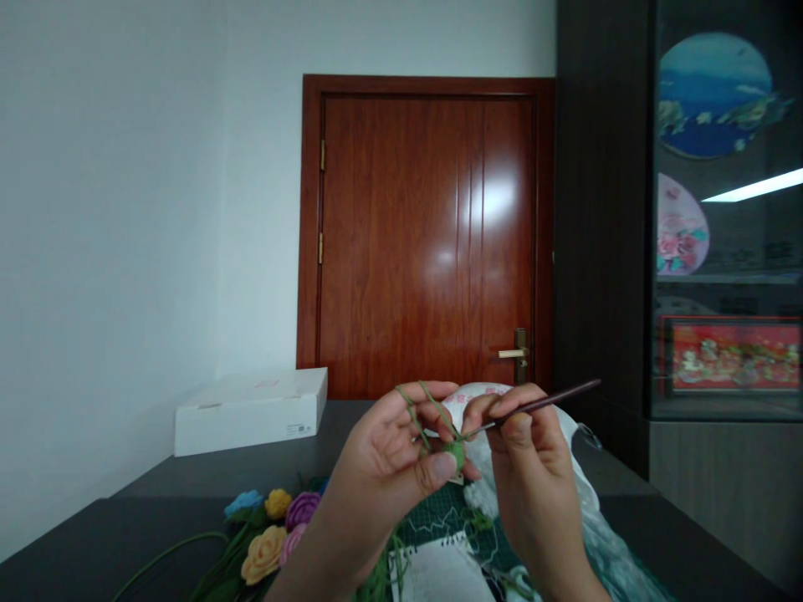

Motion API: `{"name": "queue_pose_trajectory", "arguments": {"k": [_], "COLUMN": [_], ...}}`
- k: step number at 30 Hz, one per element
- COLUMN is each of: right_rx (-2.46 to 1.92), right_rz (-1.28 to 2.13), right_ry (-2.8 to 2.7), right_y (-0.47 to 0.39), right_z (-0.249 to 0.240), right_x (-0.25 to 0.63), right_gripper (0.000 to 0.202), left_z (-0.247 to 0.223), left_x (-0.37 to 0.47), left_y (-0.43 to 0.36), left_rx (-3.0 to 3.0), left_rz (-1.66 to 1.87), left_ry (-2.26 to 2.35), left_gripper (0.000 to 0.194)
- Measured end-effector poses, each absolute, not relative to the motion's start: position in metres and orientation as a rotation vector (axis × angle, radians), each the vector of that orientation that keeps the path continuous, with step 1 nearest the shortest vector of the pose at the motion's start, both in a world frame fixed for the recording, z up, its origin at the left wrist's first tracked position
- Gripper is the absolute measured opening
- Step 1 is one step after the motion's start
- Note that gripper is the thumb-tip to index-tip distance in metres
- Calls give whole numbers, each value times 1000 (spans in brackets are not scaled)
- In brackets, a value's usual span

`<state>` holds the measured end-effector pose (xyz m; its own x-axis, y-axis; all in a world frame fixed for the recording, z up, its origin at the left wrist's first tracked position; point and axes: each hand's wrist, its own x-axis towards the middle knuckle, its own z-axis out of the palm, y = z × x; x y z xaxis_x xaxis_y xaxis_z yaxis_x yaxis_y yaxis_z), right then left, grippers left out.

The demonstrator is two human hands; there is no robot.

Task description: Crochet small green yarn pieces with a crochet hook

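A small green crochet piece is pinched between the thumb and fingers of my left hand. Green yarn loops over that hand's raised index finger and runs down to the piece. My right hand grips a crochet hook like a pen, its dark handle pointing up to the right. The hook's thin metal tip meets the yarn at the top edge of the green piece. Fingers partly hide the piece, so its full shape does not show.
Crocheted flowers lie at the lower left. A white box stands behind them on the dark table. Beneath my hands are a green cutting mat, a spiral notepad and yarn scraps. A white plastic bag sits behind my right hand.
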<state>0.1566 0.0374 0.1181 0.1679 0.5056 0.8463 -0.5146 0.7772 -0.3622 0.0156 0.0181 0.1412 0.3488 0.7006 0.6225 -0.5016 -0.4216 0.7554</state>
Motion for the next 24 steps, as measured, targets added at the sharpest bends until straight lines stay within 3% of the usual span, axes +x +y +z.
{"name": "queue_pose_trajectory", "arguments": {"k": [6, 17, 24], "right_rx": [-47, -210, -300], "right_rz": [492, -344, -353], "right_ry": [-1298, -1699, -1616], "right_y": [37, 22, 17], "right_z": [121, 130, 119], "right_x": [165, 182, 182], "right_gripper": [13, 3, 20], "left_z": [144, 144, 142], "left_x": [13, 13, 18], "left_y": [22, 16, 16], "left_rx": [1538, 1714, 1607], "left_rz": [1347, 1500, 1492], "left_ry": [225, 394, 265], "left_gripper": [34, 28, 32]}}
